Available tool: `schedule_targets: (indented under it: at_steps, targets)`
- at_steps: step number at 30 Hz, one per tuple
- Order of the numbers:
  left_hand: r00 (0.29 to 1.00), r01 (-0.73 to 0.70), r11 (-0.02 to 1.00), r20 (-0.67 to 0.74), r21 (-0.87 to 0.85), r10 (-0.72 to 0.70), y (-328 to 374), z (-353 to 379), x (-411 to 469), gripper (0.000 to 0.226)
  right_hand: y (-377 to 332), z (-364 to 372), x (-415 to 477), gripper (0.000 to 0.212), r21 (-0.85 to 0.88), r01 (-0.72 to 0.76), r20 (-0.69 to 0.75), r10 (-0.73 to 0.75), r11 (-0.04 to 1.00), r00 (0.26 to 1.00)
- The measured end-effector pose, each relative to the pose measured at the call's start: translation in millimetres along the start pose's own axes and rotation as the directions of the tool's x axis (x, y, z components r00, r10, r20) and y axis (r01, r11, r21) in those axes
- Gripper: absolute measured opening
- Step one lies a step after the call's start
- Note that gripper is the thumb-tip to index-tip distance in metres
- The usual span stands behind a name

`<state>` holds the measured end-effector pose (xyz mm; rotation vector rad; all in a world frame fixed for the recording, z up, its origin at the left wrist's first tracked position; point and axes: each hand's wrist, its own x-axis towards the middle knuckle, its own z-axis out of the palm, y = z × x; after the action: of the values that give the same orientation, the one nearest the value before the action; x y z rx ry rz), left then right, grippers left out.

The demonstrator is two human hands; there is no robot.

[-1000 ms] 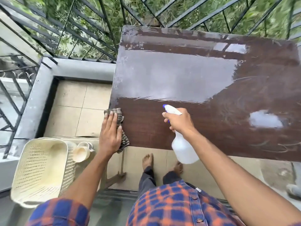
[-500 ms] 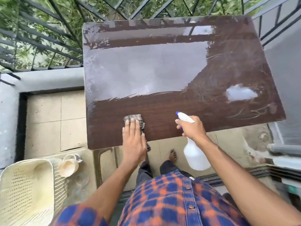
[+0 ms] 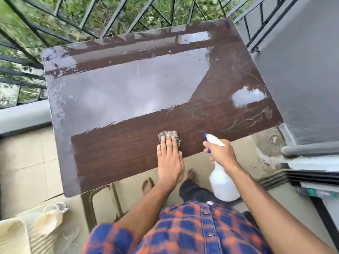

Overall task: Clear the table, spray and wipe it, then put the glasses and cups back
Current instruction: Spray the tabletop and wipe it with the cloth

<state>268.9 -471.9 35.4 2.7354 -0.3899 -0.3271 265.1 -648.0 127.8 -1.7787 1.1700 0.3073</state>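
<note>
A: Head view. What has changed from 1.0 s ago?

B: The left grip [image 3: 169, 160] and the cloth [image 3: 168, 135] have moved along the near edge of the desk [image 3: 128, 92], from its left corner to about mid-edge. They are now near the right grip [image 3: 221, 153]. The right grip's hold is unchanged.

A: State of the grips?

B: The left grip is flat, with straight fingers pressing the bunched cloth onto the desk. The right grip is curled round the neck of the spray bottle [image 3: 222, 184], one finger at the blue trigger. The bottle hangs just off the near edge, nozzle pointing over the desk.

A: Desk surface?

B: Dark wood grain. There is a dull strip along the near side where the cloth lies, and a glossy wet sheen across the middle and far side. A separate wet patch [image 3: 248, 97] lies near the right edge.

A: Cups?

B: One cream cup [image 3: 48, 219], blurred, sits at lower left off the desk, beside a cream basket [image 3: 11, 235].
</note>
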Motion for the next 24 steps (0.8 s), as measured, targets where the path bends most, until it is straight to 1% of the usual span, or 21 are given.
schedule_targets:
  at_steps: [3,7,12,16,19,22,24]
  targets:
    - [0.999,0.044,0.999,-0.008,-0.027,-0.045,19.9,3.4,10.8,0.060,-9.6,-7.4,20.4,0.012,-0.054,0.028,0.035,-0.026,0.998,0.999]
    - [0.993,0.109,0.994,-0.039,-0.009,-0.109,30.6,7.5,23.3,0.059,-31.0,-20.1,44.0,0.014,-0.154,0.115,0.099,-0.100,0.981,0.990]
    - [0.983,0.167,0.986,-0.074,0.010,-0.166,37.4,7.3,49.5,0.059,-70.0,-29.2,73.1,0.028,-0.202,0.180,0.170,-0.146,0.963,0.975]
    - [0.981,0.181,0.982,-0.082,0.049,-0.177,35.1,-3.5,92.1,0.060,-106.5,-24.6,89.5,0.029,-0.209,0.232,0.236,-0.182,0.950,0.955]
    - [0.976,0.199,0.979,-0.099,0.044,-0.194,28.7,-16.5,133.5,0.060,-135.8,-15.6,99.8,0.028,-0.221,0.247,0.258,-0.188,0.944,0.948]
    - [0.975,0.195,0.979,-0.116,0.057,-0.188,17.5,-29.2,181.3,0.063,-163.3,-0.2,113.1,0.034,-0.200,0.246,0.252,-0.192,0.949,0.948]
    - [0.977,0.188,0.981,-0.115,0.046,-0.181,5.7,-39.4,215.6,0.063,-182.4,11.3,123.5,0.034,-0.192,0.251,0.262,-0.197,0.949,0.945]
